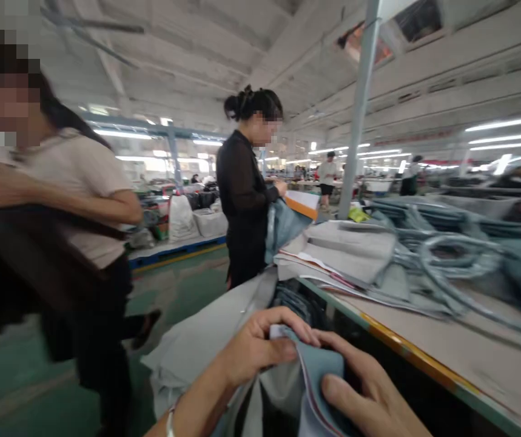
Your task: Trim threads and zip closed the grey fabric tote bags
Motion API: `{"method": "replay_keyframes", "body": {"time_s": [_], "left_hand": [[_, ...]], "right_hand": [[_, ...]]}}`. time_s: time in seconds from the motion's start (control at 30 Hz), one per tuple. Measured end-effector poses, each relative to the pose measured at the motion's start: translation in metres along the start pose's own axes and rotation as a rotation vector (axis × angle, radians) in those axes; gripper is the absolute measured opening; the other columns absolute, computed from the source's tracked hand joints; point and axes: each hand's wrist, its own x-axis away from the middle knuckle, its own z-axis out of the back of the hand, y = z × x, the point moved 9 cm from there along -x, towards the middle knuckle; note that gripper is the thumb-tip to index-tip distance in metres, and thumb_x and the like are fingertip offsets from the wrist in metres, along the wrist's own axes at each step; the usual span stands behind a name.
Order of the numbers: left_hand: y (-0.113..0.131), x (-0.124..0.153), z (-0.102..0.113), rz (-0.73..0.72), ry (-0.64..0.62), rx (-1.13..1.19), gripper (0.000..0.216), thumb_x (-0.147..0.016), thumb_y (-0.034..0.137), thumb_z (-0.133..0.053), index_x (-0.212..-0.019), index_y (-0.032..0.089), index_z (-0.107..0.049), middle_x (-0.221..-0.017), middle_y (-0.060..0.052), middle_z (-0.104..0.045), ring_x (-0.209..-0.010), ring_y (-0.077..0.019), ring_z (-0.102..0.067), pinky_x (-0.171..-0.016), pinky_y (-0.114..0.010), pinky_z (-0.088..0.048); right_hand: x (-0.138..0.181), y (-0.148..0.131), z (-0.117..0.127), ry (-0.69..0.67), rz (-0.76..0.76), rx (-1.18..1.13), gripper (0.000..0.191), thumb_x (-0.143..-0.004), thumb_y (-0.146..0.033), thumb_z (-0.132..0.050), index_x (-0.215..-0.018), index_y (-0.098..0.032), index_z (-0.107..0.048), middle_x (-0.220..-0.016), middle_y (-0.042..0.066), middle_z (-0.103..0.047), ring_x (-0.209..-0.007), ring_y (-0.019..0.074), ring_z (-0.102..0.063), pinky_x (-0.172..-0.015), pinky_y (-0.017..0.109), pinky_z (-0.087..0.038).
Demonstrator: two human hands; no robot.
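Note:
At the bottom middle, my left hand [255, 349] is closed in a pinch on the top edge of a stack of blue-grey cut fabric pieces [321, 370]. My right hand [369, 394] lies beside it, its fingers curled over the same stack and its thumb pressed on the cloth. The stack hangs against the near side of a long cutting table [446, 364]. A grey cloth [205, 340] drapes down to the left of my hands.
Piles of grey and blue cut fabric [401, 249] cover the table. A person in black [246, 200] stands at the table's far end, handling cloth. Another person in a light top [82, 243] passes close on the left. A steel pillar [358, 115] rises behind the table.

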Motion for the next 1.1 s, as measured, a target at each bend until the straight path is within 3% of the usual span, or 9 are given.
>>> {"method": "replay_keyframes", "body": {"time_s": [0.1, 0.17, 0.23, 0.37, 0.6, 0.8, 0.9, 1.03, 1.1], "left_hand": [[-0.002, -0.005, 0.005, -0.029, 0.014, -0.014, 0.018, -0.082, 0.033, -0.079, -0.089, 0.017, -0.075, -0.091, -0.005, -0.071, -0.089, -0.0153, -0.062, -0.085, -0.025, -0.043], [-0.004, -0.007, 0.009, -0.028, 0.049, -0.104, 0.021, -0.081, 0.039, -0.078, -0.087, 0.019, -0.075, -0.087, -0.004, -0.069, -0.086, -0.0161, -0.06, -0.081, -0.025, -0.043], [-0.006, -0.009, 0.01, -0.02, 0.094, -0.198, 0.026, -0.08, 0.045, -0.078, -0.085, 0.019, -0.074, -0.084, -0.004, -0.067, -0.083, -0.017, -0.059, -0.079, -0.026, -0.043], [-0.008, -0.009, 0.016, 0.014, 0.266, -0.241, 0.025, -0.079, 0.044, -0.078, -0.08, 0.019, -0.073, -0.079, -0.002, -0.065, -0.08, -0.0158, -0.058, -0.077, -0.025, -0.043], [-0.019, -0.008, 0.014, 0.14, 0.386, -0.207, 0.028, -0.078, 0.045, -0.078, -0.077, 0.018, -0.07, -0.072, 0.0, -0.059, -0.07, -0.0124, -0.05, -0.06, -0.02, -0.036], [-0.023, -0.012, 0.011, 0.197, 0.407, -0.209, 0.03, -0.076, 0.047, -0.077, -0.079, 0.018, -0.069, -0.07, 0.001, -0.058, -0.066, -0.0114, -0.047, -0.06, -0.02, -0.038], [-0.022, -0.014, 0.01, 0.201, 0.394, -0.257, 0.029, -0.078, 0.047, -0.076, -0.082, 0.019, -0.069, -0.073, -0.001, -0.06, -0.069, -0.0131, -0.05, -0.06, -0.02, -0.039], [-0.012, -0.014, 0.006, 0.102, 0.399, -0.338, 0.023, -0.079, 0.042, -0.074, -0.081, 0.019, -0.072, -0.083, -0.003, -0.064, -0.083, -0.0174, -0.056, -0.068, -0.023, -0.042], [-0.007, -0.013, 0.004, 0.041, 0.404, -0.335, 0.016, -0.079, 0.037, -0.074, -0.081, 0.02, -0.073, -0.085, -0.003, -0.065, -0.086, -0.0172, -0.057, -0.075, -0.023, -0.043]], "right_hand": [[-0.017, 0.005, 0.015, 0.065, 0.012, -0.102, 0.068, -0.094, -0.068, -0.041, -0.124, -0.012, -0.065, -0.122, 0.015, -0.067, -0.113, 0.0279, -0.064, -0.099, 0.039, -0.052], [-0.034, 0.013, 0.044, 0.222, -0.018, 0.101, 0.065, -0.101, -0.06, -0.027, -0.121, -0.01, -0.065, -0.112, 0.014, -0.07, -0.1, 0.0222, -0.068, -0.087, 0.032, -0.055], [-0.055, 0.02, 0.071, 0.322, -0.062, 0.403, 0.051, -0.102, -0.049, -0.034, -0.118, -0.012, -0.066, -0.104, 0.011, -0.071, -0.093, 0.0196, -0.068, -0.081, 0.029, -0.054], [-0.102, 0.038, 0.103, 0.323, -0.135, 0.761, 0.026, -0.097, -0.025, -0.05, -0.112, -0.012, -0.068, -0.106, 0.012, -0.07, -0.102, 0.0225, -0.064, -0.096, 0.037, -0.046], [-0.152, 0.076, 0.099, 0.177, -0.237, 1.101, 0.031, -0.098, -0.035, -0.058, -0.119, -0.013, -0.061, -0.115, 0.011, -0.064, -0.11, 0.0245, -0.061, -0.098, 0.046, -0.049], [-0.158, 0.082, 0.102, 0.04, -0.222, 1.127, 0.035, -0.099, -0.041, -0.056, -0.117, -0.012, -0.062, -0.112, 0.011, -0.065, -0.101, 0.0215, -0.063, -0.092, 0.041, -0.051], [-0.156, 0.084, 0.107, 0.009, -0.215, 1.08, 0.029, -0.097, -0.039, -0.059, -0.104, -0.013, -0.066, -0.096, 0.007, -0.067, -0.089, 0.0185, -0.064, -0.086, 0.037, -0.052], [-0.151, 0.083, 0.114, 0.049, -0.209, 0.967, 0.019, -0.088, -0.031, -0.068, -0.084, -0.013, -0.067, -0.073, 0.002, -0.063, -0.072, 0.016, -0.06, -0.074, 0.031, -0.048], [-0.146, 0.075, 0.124, 0.123, -0.191, 0.879, 0.009, -0.082, -0.02, -0.07, -0.085, -0.012, -0.067, -0.07, 0.003, -0.062, -0.072, 0.0167, -0.059, -0.072, 0.029, -0.044]]}}
